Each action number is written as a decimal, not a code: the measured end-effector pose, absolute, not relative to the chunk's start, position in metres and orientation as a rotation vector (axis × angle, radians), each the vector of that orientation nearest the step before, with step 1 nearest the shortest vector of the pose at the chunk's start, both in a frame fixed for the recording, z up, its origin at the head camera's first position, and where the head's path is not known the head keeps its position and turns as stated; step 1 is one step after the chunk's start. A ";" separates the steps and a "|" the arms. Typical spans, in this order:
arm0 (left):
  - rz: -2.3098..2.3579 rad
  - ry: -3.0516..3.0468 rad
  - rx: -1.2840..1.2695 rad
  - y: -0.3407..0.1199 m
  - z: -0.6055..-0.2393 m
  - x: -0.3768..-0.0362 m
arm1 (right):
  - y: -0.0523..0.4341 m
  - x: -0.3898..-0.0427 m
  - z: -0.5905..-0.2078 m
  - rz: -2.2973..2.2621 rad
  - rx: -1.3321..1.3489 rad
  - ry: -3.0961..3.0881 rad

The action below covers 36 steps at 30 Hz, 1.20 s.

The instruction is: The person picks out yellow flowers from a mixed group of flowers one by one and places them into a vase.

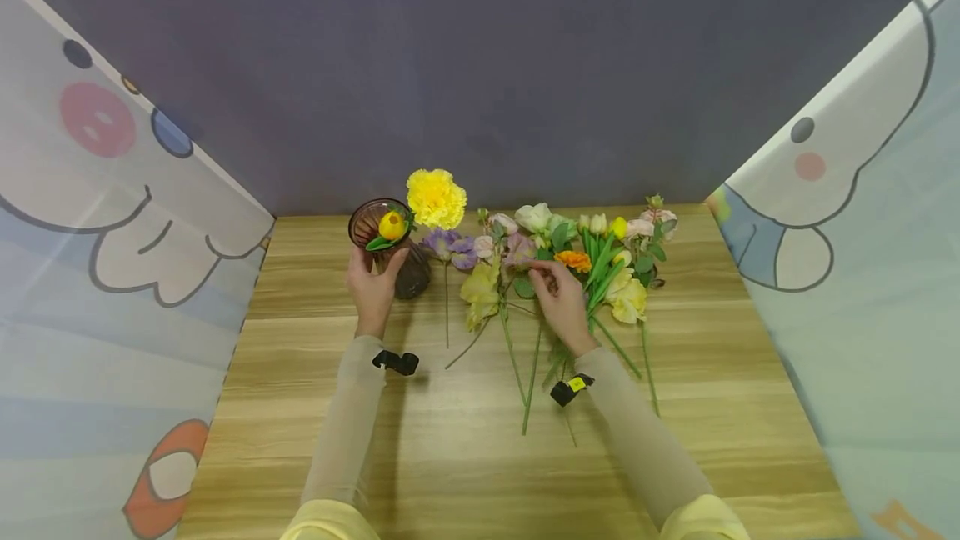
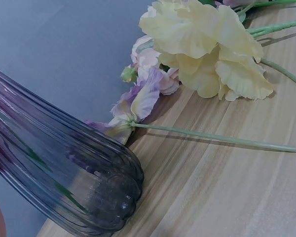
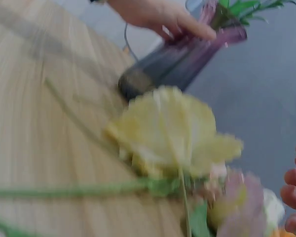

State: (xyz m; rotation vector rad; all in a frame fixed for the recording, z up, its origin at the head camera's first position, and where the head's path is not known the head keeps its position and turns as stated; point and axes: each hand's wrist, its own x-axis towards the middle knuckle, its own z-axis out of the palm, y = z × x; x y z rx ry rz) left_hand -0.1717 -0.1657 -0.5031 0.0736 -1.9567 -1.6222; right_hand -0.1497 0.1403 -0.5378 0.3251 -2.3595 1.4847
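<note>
My left hand (image 1: 372,294) grips a ribbed purple glass vase (image 2: 64,163), which leans at a slant. An orange-yellow tulip (image 1: 392,226) with green leaves stands in its mouth. Right beside the rim is a large yellow carnation (image 1: 437,199); where its stem runs I cannot tell. My right hand (image 1: 562,302) hovers over the laid-out flowers, its fingers loosely bent near a mauve flower (image 1: 519,250). In the right wrist view its fingertips (image 3: 295,190) show nothing between them. A pale yellow flower (image 3: 163,131) lies between that hand and the vase.
Purple flowers (image 1: 450,247), white flowers (image 1: 534,217), an orange flower (image 1: 573,261) and pink roses (image 1: 641,227) lie along the back of the wooden table (image 1: 465,473). Their green stems point toward me. A grey wall (image 1: 480,65) rises behind, with printed cloth (image 1: 90,315) at both sides.
</note>
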 end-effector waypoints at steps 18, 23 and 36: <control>-1.623 -1.967 0.078 -0.168 -0.502 -0.166 | 0.218 -0.115 -0.564 1.176 -0.122 -2.779; -1.630 -1.960 0.067 -0.167 -0.500 -0.166 | 0.224 -0.120 -0.562 1.219 -0.078 -2.920; -1.632 -1.979 0.107 -0.175 -0.523 -0.179 | 0.215 -0.127 -0.549 1.209 -0.238 -3.053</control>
